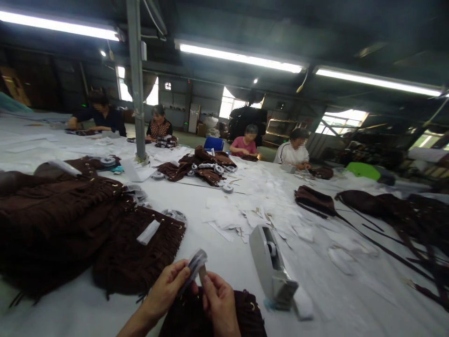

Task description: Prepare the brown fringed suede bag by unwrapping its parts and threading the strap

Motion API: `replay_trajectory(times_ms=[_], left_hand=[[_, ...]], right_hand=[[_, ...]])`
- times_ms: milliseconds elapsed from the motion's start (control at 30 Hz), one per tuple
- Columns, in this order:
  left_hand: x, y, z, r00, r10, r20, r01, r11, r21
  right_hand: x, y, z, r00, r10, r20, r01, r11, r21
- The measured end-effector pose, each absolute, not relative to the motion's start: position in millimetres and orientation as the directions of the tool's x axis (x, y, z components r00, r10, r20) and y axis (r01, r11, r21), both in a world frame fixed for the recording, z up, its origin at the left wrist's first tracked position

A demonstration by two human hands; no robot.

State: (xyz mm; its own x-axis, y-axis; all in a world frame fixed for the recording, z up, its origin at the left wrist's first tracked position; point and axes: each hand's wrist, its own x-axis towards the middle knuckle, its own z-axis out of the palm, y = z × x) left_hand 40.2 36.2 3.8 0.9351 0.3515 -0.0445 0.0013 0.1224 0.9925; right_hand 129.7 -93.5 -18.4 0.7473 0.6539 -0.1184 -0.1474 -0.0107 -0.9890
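"What's under way here at the near edge?"

"The left hand (171,281) has its fingers clamped on a grey strip (197,260). The right hand (221,296) pinches a narrow brown strip (202,273) right beside it. The fringed bag (250,309) lies just below both, on the tabletop (201,236)."

"How far along is that one?"

"Partway, I'd judge. The grey strip is in the fingers, and the hands hide too much of the bag to tell what else is finished. I see no white slip on it."

"And the tape dispenser (257,257)?"

"Standing just to the right of the bag, neither hand on it."

"That bag stack (63,220) on our left?"

"It looks further along to me: the front bag has a white slip (148,232) lying on it and a grey coil (175,215) at its top edge."

"Past the paper scraps (226,221)?"

"Brown bags with loose straps (386,210) on the right. I make out no grey coils there, so I'd count them as left. The middle pile (203,166) does have coils. Farther off, co-workers (292,152) bend over their own pieces; how far they are, I can't tell."
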Motion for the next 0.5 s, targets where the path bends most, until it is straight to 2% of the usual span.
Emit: replay_trajectory(times_ms=[233,333,500], left_hand=[[33,30,10,0.959,0.285,0.007,0.016,-0.080,0.997],[33,26,14,0.964,0.267,0.016,0.020,-0.132,0.991],[32,15,19,0.959,0.273,0.077,0.002,-0.279,0.960]], right_hand=[[126,-121,9,0.772,0.630,0.086,0.229,-0.149,-0.962],[124,-123,10,0.765,0.642,0.060,0.162,-0.101,-0.982],[116,-113,-1,0.789,0.613,0.040,-0.022,0.094,-0.995]])
